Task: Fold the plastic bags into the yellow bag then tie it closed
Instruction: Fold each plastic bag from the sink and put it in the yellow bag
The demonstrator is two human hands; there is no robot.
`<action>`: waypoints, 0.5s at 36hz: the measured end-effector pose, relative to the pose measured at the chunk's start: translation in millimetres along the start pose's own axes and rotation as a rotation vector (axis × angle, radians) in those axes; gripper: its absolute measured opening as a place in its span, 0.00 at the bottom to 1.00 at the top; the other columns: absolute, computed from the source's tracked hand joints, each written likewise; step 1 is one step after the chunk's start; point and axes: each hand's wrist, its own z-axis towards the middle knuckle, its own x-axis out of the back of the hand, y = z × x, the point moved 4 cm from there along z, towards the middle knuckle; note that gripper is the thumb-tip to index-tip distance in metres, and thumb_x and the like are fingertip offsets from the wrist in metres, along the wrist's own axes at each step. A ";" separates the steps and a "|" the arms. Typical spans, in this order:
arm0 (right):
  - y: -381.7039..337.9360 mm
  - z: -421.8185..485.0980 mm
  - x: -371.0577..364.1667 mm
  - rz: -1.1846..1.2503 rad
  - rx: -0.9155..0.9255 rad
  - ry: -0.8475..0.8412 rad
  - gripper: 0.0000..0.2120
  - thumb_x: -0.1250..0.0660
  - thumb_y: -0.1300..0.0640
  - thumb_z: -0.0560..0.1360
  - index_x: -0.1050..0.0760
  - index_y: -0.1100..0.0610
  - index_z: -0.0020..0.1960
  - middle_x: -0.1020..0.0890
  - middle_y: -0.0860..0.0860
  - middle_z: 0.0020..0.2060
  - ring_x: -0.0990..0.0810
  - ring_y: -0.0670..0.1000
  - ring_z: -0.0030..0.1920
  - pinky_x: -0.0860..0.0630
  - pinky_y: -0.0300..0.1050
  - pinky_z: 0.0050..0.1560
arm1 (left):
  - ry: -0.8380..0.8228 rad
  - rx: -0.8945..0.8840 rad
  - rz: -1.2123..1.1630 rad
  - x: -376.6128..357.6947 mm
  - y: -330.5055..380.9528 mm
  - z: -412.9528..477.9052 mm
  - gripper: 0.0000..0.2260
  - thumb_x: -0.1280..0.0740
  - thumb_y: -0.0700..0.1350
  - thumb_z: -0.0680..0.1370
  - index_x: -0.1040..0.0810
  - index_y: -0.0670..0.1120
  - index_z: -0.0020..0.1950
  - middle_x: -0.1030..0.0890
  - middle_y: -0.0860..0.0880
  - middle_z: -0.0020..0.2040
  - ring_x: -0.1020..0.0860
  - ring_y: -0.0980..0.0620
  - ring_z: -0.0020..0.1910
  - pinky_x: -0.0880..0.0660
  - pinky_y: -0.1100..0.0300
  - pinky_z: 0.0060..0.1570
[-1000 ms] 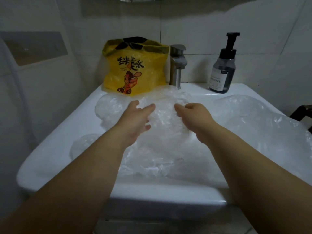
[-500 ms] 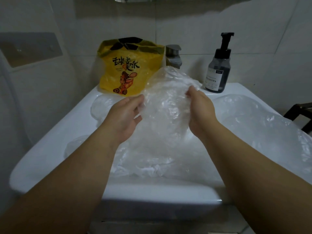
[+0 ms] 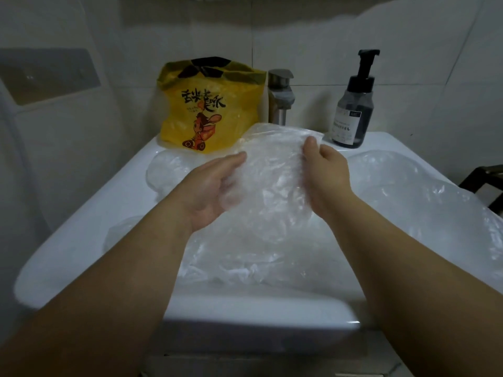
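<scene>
A yellow bag with black lettering and a cartoon figure stands upright at the back of the white sink, its mouth open at the top. I hold a clear plastic bag above the basin, between both hands. My left hand cups its left side, palm turned up. My right hand pinches its upper right edge. More clear plastic bags lie crumpled over the basin and along the right rim.
A steel faucet stands behind the held bag, right of the yellow bag. A dark pump bottle sits at the back right corner. Tiled wall runs behind; a dark object shows at the far right.
Both hands went from resting on the pile to lifting one clear bag off it. It has since come lower and spread flatter between my hands.
</scene>
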 end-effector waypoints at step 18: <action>4.9 8.0 -2.2 0.084 -0.042 -0.055 0.14 0.40 0.49 0.80 0.23 0.56 0.43 0.17 0.56 0.45 0.18 0.57 0.48 0.22 0.59 0.55 | 0.155 0.016 0.006 14.8 10.7 -5.3 0.15 0.31 0.54 0.75 0.31 0.49 0.33 0.39 0.56 0.22 0.43 0.59 0.16 0.48 0.69 0.17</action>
